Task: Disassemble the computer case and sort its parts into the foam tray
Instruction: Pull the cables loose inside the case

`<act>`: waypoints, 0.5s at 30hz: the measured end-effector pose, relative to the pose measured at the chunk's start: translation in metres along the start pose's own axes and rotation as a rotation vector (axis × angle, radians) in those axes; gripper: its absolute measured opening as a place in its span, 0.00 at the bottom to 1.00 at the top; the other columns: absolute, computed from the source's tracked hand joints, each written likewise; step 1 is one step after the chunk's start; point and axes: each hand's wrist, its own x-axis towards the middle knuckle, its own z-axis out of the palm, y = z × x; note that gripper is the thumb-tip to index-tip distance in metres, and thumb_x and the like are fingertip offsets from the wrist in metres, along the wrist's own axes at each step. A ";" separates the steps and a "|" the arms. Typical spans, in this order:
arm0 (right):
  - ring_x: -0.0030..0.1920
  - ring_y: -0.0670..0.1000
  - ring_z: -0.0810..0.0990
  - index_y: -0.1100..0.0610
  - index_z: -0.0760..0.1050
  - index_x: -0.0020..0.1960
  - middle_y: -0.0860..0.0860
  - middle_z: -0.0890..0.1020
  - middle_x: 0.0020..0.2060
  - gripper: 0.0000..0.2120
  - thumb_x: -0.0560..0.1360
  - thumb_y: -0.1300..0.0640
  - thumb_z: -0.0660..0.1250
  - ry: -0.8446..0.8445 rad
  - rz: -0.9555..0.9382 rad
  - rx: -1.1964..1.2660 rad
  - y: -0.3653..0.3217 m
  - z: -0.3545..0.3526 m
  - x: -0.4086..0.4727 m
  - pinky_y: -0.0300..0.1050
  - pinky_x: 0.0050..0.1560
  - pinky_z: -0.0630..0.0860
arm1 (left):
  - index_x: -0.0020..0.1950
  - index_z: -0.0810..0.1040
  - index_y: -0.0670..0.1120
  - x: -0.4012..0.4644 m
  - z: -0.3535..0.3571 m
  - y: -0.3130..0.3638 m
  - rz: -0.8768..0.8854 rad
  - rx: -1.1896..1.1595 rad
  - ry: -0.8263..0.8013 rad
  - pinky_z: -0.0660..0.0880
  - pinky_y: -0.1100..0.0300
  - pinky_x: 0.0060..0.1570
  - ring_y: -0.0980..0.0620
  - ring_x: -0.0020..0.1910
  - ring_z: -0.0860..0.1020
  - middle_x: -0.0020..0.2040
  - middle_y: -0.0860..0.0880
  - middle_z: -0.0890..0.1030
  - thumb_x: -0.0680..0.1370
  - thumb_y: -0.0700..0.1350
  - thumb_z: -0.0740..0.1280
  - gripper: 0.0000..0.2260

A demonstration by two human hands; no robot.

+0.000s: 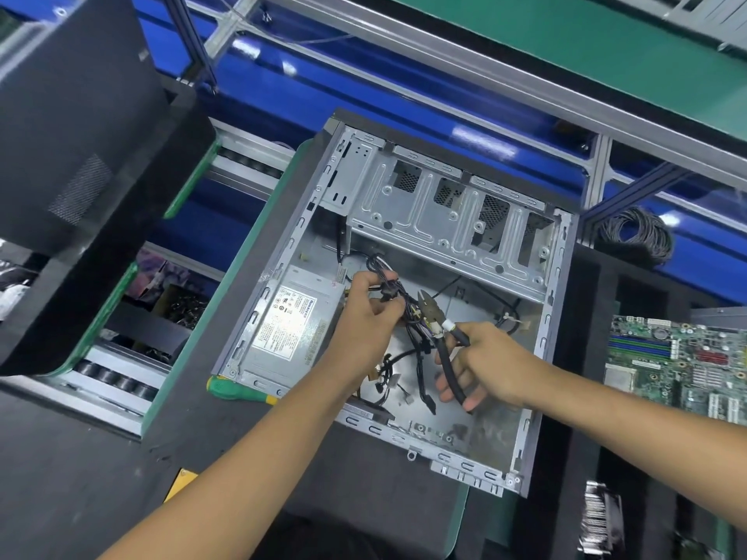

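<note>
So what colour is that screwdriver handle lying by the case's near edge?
Green with a yellow end: the plastic screwdriver handle beside the grey metal computer case, seen in the head view.

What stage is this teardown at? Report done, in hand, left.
Done: the motherboard lies outside the case. In hand: left hand grips the cable bundle; right hand holds cutters at it. Left: the power supply sits inside the case.

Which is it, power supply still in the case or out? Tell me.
In. The power supply sits in the case's left corner, its cables held by the left hand while the right hand brings cutters to them.
</note>
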 end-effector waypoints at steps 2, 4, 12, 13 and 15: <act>0.39 0.64 0.87 0.65 0.71 0.55 0.65 0.86 0.38 0.15 0.77 0.74 0.48 0.001 -0.002 0.003 0.000 -0.001 0.000 0.48 0.28 0.81 | 0.59 0.73 0.63 0.000 0.000 0.000 0.027 0.015 0.003 0.72 0.61 0.44 0.65 0.35 0.77 0.44 0.55 0.82 0.82 0.46 0.67 0.11; 0.39 0.64 0.87 0.65 0.71 0.54 0.65 0.86 0.38 0.15 0.77 0.74 0.48 0.001 -0.009 0.010 0.002 -0.002 0.000 0.49 0.28 0.80 | 0.60 0.73 0.62 0.000 0.001 -0.001 0.050 0.034 -0.009 0.72 0.66 0.40 0.64 0.34 0.77 0.43 0.53 0.82 0.83 0.46 0.67 0.11; 0.38 0.63 0.87 0.62 0.70 0.52 0.63 0.86 0.37 0.14 0.76 0.72 0.48 -0.014 -0.012 0.016 0.007 -0.003 0.007 0.46 0.26 0.79 | 0.59 0.73 0.62 -0.001 0.000 -0.003 0.068 0.044 -0.033 0.69 0.71 0.32 0.61 0.29 0.72 0.34 0.56 0.79 0.84 0.43 0.65 0.13; 0.38 0.63 0.87 0.62 0.70 0.52 0.63 0.86 0.37 0.14 0.76 0.72 0.48 -0.019 -0.014 0.011 0.008 -0.002 0.008 0.46 0.26 0.79 | 0.58 0.73 0.62 0.000 0.000 -0.003 0.066 0.046 -0.035 0.68 0.71 0.32 0.62 0.28 0.71 0.33 0.57 0.78 0.83 0.42 0.64 0.13; 0.38 0.63 0.87 0.63 0.70 0.53 0.63 0.86 0.37 0.15 0.76 0.72 0.48 -0.028 -0.024 -0.002 0.008 -0.001 0.008 0.47 0.26 0.79 | 0.58 0.73 0.61 0.000 0.000 -0.003 0.063 0.045 -0.032 0.68 0.72 0.31 0.63 0.29 0.72 0.35 0.57 0.78 0.83 0.41 0.65 0.14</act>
